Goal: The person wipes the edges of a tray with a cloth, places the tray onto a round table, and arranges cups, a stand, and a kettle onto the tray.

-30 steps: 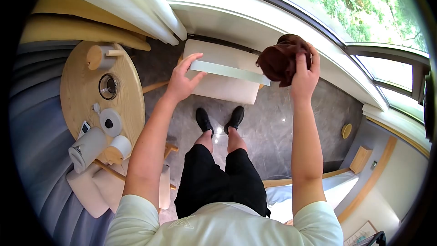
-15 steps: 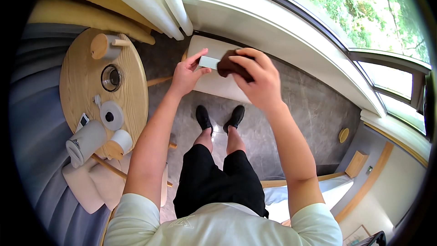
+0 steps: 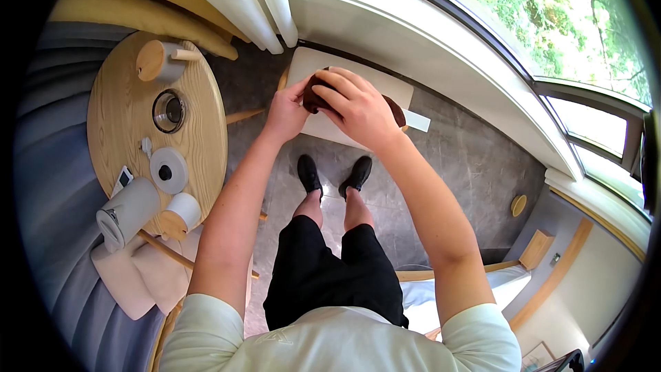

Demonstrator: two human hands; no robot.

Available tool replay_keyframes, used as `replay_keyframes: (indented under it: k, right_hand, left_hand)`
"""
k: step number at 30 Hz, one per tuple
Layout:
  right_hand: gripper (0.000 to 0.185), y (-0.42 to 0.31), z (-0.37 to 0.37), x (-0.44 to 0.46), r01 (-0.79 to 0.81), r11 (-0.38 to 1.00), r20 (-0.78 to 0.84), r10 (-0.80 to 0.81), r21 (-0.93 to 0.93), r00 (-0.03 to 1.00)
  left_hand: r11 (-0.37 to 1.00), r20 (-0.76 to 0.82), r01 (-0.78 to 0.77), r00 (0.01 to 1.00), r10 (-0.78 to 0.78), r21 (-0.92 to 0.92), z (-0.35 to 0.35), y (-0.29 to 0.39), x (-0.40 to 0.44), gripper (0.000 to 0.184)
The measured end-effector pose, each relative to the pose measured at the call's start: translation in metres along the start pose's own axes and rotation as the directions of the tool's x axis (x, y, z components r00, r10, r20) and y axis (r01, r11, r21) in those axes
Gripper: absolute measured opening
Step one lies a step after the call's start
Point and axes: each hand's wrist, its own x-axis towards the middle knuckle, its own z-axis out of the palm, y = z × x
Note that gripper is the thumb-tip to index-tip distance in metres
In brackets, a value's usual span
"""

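Brown cloth (image 3: 315, 101) is bunched up in the right hand (image 3: 354, 105), with the fingers bent over it and holding it tight. A long white strip (image 3: 418, 121) runs under the cloth. One end sticks out past the right wrist, over the floor (image 3: 454, 186). The rest is hidden by the cloth and the hands. The left hand (image 3: 289, 110) is close up against the cloth, near the strip's other end. Its fingertips are hidden, so I cannot tell if they pinch the strip or only the cloth. Both hands are up in front of the cream seat (image 3: 379, 77).

The strip could slip. If the left hand has only a weak hold and the right hand tugs the cloth along, the strip could slide out and drop on the hard floor. If the right hand pushes down too hard far from the left one, the strip could tip or bend. The loose cloth could also bunch up and catch on an edge.

There is a small stitched mark on the white shirt (image 3: 330, 344), but I cannot read it for sure. The little white gadget (image 3: 124, 179) on the round wooden table (image 3: 201, 117) has a dark screen, too small to read. No brand name can be made out.
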Motion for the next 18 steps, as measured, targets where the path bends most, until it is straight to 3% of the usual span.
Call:
replay_keyframes:
  k: [4,10,18]
  right_hand:
    - [0.04,0.001,0.0,0.002,0.03,0.998,0.089,-0.025,-0.062,0.996]
    - [0.036,0.002,0.0,0.001,0.028,0.996,0.114,-0.018,-0.083,0.993]
    - [0.034,0.005,-0.003,-0.005,0.054,0.986,0.146,-0.03,-0.159,0.989]
  left_hand:
    - [0.997,-0.038,-0.045,0.998,0.047,0.063,-0.001,-0.002,0.001,0.044]
    - [0.993,-0.029,-0.051,0.998,0.054,0.103,-0.002,-0.004,0.003,0.05]
    - [0.997,-0.027,-0.069,0.997,0.07,0.026,0.0,-0.012,0.006,0.046]
